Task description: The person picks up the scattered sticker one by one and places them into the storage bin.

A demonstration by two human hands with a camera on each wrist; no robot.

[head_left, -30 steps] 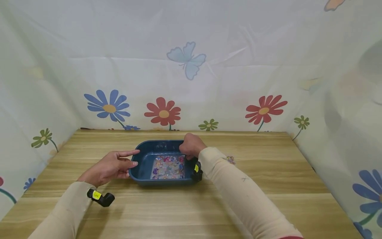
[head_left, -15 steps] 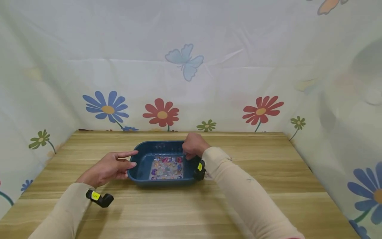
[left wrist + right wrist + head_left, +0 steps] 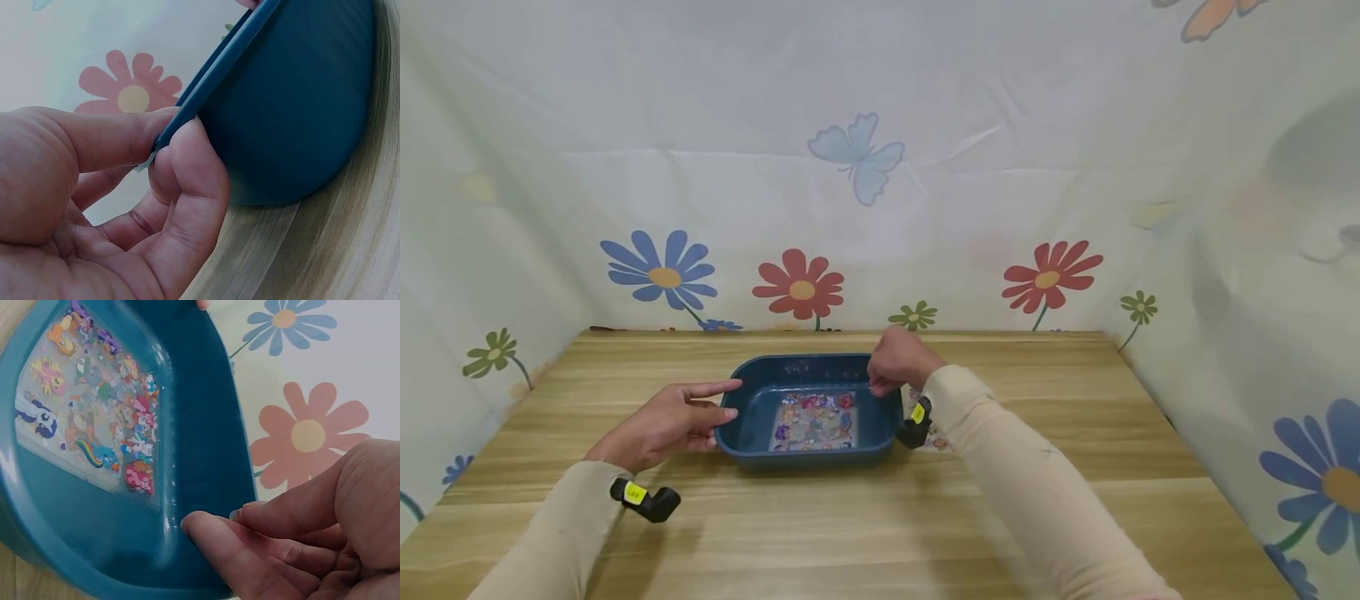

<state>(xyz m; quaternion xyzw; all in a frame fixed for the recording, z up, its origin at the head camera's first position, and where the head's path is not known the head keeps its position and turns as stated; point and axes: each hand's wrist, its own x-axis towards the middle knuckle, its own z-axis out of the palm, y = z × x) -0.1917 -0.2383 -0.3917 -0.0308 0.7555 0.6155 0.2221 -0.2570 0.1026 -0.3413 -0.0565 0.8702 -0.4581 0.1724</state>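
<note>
A dark blue plastic basin (image 3: 820,458) sits on the table. On its floor lies a clear sheet of colourful cartoon pony stickers (image 3: 100,406). My left hand (image 3: 673,425) grips the basin's left rim, thumb inside and other fingers outside, as the left wrist view also shows. At the far right corner my right hand (image 3: 904,360) is held over the rim with its fingers curled. In the right wrist view its thumb and finger tips sit close together before the inner wall; whether they pinch something small is hidden. Another patch of stickers (image 3: 937,440) shows partly under the right wrist.
The wood-grain table (image 3: 820,533) extends around the basin. Behind it hangs a pale cloth (image 3: 737,192) printed with flowers and butterflies, which also closes off both sides. A black wrist camera (image 3: 651,502) sticks out from the left cuff, another (image 3: 914,425) from the right.
My right hand has shifted to the right relative to the basin, uncovering more of its right end. The left hand keeps its grip. The head view has turned slightly right.
</note>
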